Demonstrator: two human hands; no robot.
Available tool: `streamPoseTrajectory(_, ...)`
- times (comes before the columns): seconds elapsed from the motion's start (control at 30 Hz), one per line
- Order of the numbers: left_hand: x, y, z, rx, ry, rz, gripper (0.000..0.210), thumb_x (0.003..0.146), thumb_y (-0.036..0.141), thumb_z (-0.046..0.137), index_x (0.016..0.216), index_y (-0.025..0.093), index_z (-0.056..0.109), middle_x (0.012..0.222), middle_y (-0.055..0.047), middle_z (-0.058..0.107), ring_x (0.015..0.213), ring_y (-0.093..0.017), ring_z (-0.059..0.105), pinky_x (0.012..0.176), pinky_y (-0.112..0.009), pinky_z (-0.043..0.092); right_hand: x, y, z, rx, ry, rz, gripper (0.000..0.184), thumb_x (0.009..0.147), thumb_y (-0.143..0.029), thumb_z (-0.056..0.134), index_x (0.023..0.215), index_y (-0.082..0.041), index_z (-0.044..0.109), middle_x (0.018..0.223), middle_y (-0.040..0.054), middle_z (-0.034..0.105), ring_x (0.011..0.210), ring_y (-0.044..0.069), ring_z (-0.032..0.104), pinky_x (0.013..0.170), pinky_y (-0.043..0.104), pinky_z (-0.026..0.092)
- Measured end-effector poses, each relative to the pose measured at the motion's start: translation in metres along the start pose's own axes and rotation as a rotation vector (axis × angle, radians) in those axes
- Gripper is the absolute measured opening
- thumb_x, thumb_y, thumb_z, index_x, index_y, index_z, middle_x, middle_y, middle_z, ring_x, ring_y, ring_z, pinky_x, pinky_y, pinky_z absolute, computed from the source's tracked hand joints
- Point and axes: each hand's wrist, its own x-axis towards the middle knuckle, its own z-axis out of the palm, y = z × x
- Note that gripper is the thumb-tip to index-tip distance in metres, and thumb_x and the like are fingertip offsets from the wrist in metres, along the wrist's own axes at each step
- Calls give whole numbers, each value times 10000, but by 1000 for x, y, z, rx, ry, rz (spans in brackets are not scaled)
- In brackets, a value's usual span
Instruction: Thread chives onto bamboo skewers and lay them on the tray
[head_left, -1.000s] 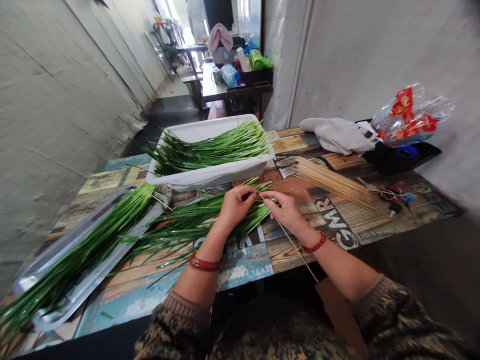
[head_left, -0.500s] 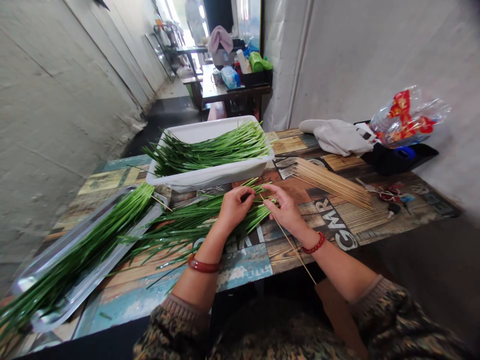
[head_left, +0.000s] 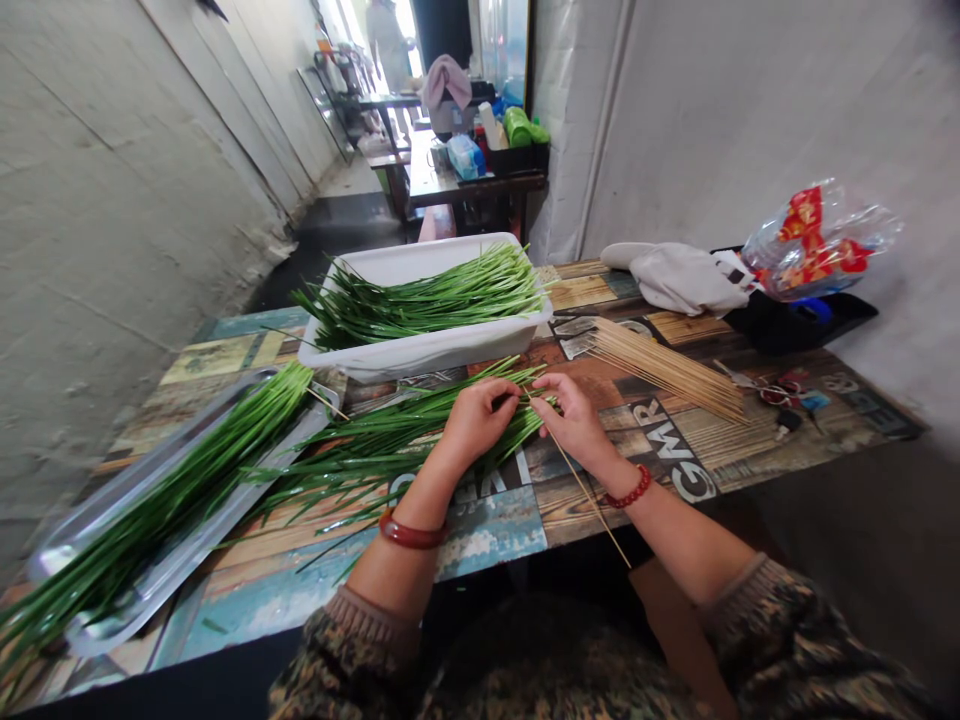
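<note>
Loose green garlic chives [head_left: 360, 445] lie across the table under and beside both hands. Just over their pale stem ends, my left hand [head_left: 484, 415] is closed in a pinch; what sits between its fingertips is too small to make out. My right hand [head_left: 570, 415] holds a thin wooden skewer [head_left: 585, 490] near its upper end, with the tip close to the left fingertips. The skewer slants down past the table's front edge. At the left, a metal tray [head_left: 202, 530] bears a bundle of chives [head_left: 180, 490] with skewers through the stem ends.
Behind the hands stands a white plastic tub [head_left: 420, 355] full of chives. A pile of bare skewers [head_left: 667, 370] lies to the right, with scissors [head_left: 772, 393] and keys [head_left: 786, 420] beyond. A pale cap [head_left: 682, 275] and a plastic bag [head_left: 817, 245] sit by the wall.
The left fingertips have come slightly nearer to the right hand and the skewer's tip. The view has shifted a little; the chives and tray look the same.
</note>
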Motion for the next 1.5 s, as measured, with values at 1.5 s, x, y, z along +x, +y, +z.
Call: streamPoseTrajectory(1.5,4,-17,-1,453,-64,121,106,800,175,590,751,178,684,858,-74,639,871,-221,541,790,-345,416,-3,0,-6,-73,-68,102,360,849,-517,523,779,-169,586,613,-37,550,403,87,563,362,172,374)
